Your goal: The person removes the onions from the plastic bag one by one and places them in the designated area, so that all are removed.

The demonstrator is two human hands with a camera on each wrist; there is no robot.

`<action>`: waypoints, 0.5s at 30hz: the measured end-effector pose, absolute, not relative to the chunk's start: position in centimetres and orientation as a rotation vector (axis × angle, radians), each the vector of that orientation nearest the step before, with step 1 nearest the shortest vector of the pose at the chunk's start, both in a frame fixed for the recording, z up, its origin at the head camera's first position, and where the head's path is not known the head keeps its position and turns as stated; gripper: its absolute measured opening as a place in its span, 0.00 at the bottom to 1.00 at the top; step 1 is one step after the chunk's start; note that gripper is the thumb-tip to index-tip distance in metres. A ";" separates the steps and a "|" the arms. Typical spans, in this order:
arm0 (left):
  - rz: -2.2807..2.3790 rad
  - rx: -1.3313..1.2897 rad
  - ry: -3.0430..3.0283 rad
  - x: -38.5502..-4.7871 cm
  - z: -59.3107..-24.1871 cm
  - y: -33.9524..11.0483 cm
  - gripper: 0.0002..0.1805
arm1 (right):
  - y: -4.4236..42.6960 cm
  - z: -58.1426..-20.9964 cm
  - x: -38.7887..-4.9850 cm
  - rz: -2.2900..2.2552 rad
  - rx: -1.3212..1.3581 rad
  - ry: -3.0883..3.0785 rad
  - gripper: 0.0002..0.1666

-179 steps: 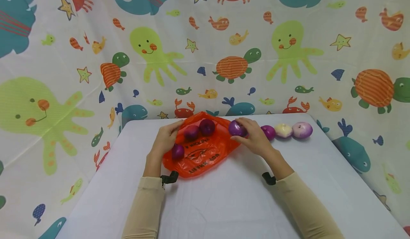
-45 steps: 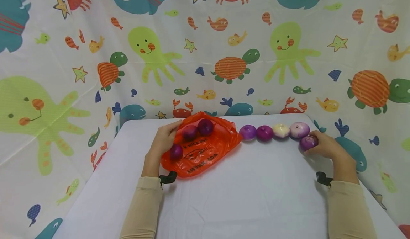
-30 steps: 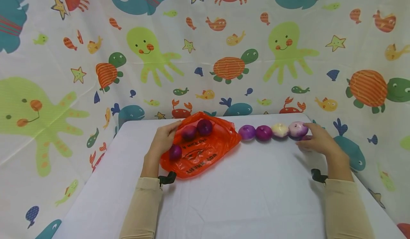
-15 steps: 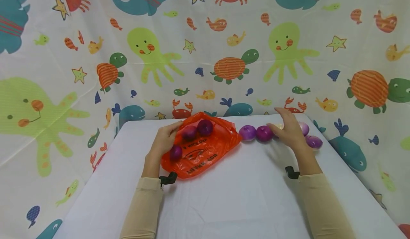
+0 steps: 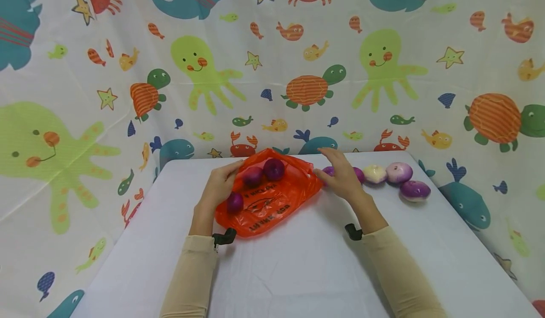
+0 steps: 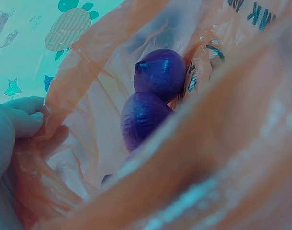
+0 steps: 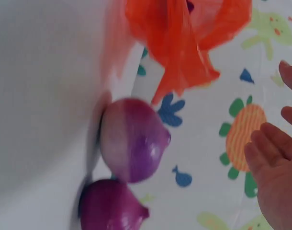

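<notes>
My left hand [image 5: 218, 185] grips the left edge of an orange-red plastic bag [image 5: 294, 185] lying on the table; the left wrist view shows the thumb and finger pinching its film. Three purple onions lie in the bag: a dark onion [image 5: 274, 169], a second onion [image 5: 253, 177] beside it and a third onion [image 5: 234, 202] nearer the left wrist. My right hand [image 5: 346, 178], fingers spread, hovers by the bag's right corner, partly covering a purple onion [image 7: 134, 139]. In the right wrist view that onion sits apart from the hand, beside a magenta onion [image 7: 110, 206].
Rightward along the row are a whitish onion [image 5: 375, 174] and a pale purple onion [image 5: 399, 172]. In front of its right end lies another purple onion [image 5: 415, 191]. A white cloth covers the table [image 5: 298, 270]; a sea-animal printed curtain [image 5: 264, 39] hangs behind.
My right hand set the onion it held down in front of the row's right end, let go, and moved left over the row to the bag. My left hand stays on the bag.
</notes>
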State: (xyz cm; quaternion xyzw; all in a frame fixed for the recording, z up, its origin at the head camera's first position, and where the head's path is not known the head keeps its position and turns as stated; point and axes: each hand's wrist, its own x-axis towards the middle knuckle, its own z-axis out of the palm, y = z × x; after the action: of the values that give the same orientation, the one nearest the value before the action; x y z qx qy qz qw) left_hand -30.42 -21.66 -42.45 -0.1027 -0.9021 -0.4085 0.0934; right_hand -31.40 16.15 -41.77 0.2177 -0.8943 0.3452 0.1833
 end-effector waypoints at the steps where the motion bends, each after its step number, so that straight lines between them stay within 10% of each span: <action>1: -1.212 -0.303 -2.677 -30.4 -42.4 -21.7 0.24 | 15.6 -41.8 -31.4 0.979 0.628 -2.527 0.41; 15: -1.194 -0.323 -2.670 -30.4 -42.3 -21.7 0.24 | 9.7 -43.5 -31.5 1.050 0.844 -2.554 0.38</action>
State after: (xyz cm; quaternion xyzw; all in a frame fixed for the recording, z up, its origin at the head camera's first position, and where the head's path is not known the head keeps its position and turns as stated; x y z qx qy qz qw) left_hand -30.38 -21.67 -42.34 -0.1092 -0.9028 -0.4039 0.0993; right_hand -31.54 9.73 -43.53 0.2900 -0.8774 0.3606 0.1268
